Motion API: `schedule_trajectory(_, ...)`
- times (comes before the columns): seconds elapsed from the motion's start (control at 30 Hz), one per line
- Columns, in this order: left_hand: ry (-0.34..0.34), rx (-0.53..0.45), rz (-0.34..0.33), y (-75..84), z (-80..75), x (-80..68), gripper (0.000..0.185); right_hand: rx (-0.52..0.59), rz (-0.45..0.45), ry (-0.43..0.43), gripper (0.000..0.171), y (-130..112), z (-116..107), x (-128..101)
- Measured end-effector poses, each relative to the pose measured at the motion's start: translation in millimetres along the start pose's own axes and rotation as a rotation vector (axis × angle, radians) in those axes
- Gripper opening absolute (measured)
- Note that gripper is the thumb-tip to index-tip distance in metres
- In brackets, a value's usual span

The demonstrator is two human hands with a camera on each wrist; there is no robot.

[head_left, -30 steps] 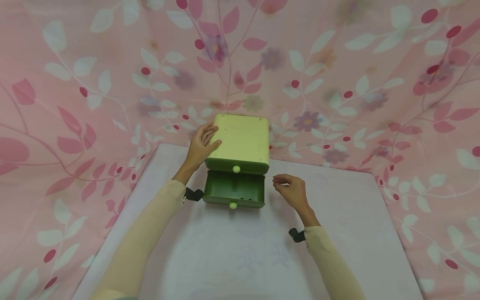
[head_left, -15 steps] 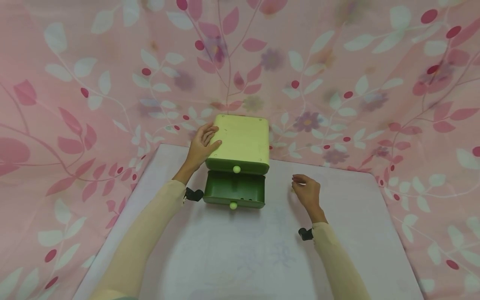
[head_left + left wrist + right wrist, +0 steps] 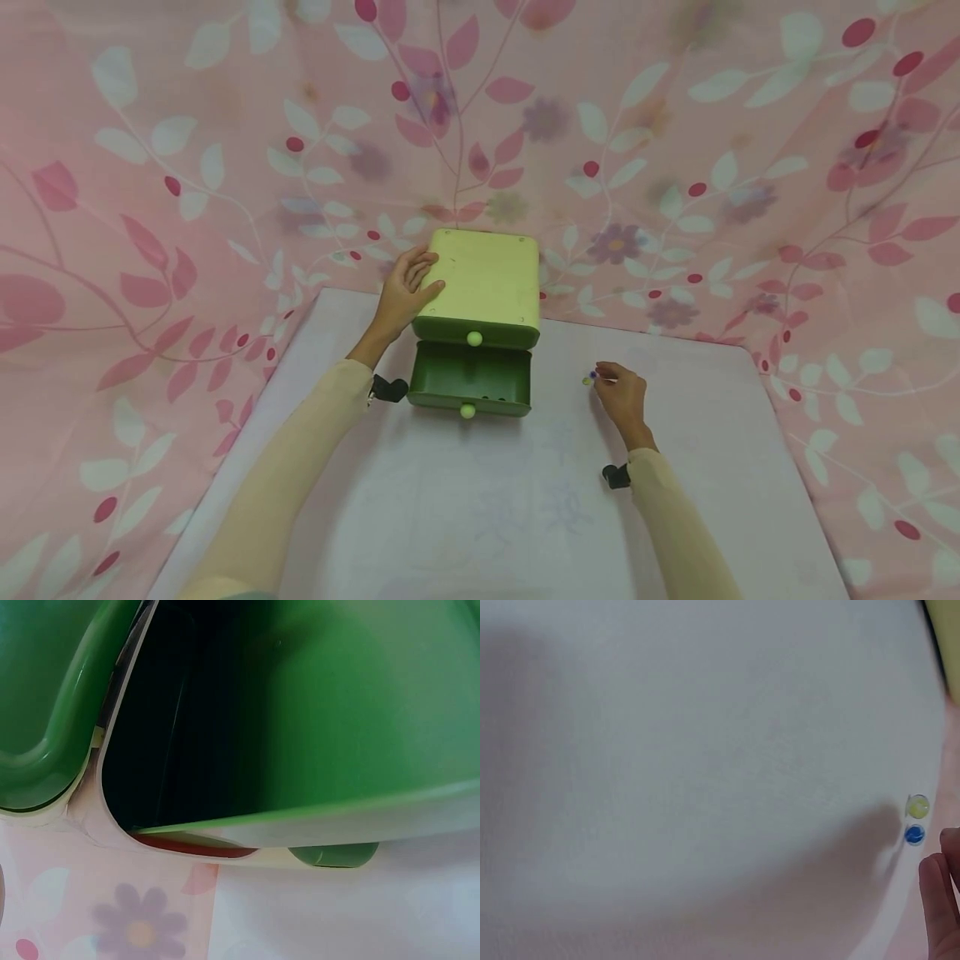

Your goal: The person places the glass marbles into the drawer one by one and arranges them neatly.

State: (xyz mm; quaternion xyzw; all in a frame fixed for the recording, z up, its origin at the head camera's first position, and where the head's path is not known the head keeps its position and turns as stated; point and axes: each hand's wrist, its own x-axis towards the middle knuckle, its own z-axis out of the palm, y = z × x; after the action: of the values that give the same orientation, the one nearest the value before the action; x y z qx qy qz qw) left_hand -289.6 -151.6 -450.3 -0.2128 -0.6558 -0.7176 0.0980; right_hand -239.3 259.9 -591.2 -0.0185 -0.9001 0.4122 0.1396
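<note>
- The right hand (image 3: 621, 395) is seen lower and further right in the head view than a second ago, when it hung just beside the open drawer's right end; it is now well apart from the drawer, right of centre.
- Its fingers are curled down toward the white tabletop (image 3: 480, 500), the tips at two small beads; whether the beads are pinched or only touched cannot be told.
- The yellow bead (image 3: 917, 805) and the blue bead (image 3: 914, 835) are shown touching each other at the right edge of the right wrist view, with two fingertips (image 3: 937, 889) just beside them at the lower right.
- In the head view the beads appear as a tiny speck just left of the right fingertips; half a second ago the hand had not yet come down to that spot.
- The left hand (image 3: 405, 292) is unchanged: it is laid spread against the top left corner of the light green drawer box (image 3: 483, 279), thumb on the lid.
- The lower drawer (image 3: 468, 383) is pulled out as before, in the centre of the frame, its pale knob (image 3: 467, 410) facing the person.
- Only the dark green inside of the drawer is shown in the left wrist view.
</note>
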Motion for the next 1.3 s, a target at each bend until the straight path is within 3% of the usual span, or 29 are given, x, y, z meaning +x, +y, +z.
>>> schedule_trajectory(0.37, -0.001, 0.007, -0.002, 3.1, 0.8, 1.1, 0.070, -0.007, -0.010, -0.019, 0.035, 6, 7, 7)
schedule_trajectory(0.6, 0.007, 0.014, -0.008, 1.9, 0.6, 1.1, 0.071, -0.029, 0.034, -0.063, 0.038, 6, 9, 11)
schedule_trajectory(1.3, 0.004, 0.004, 0.002, 2.7, 1.7, -0.3, 0.070, -0.062, 0.038, -0.129, 0.031, 7, 8, 15)
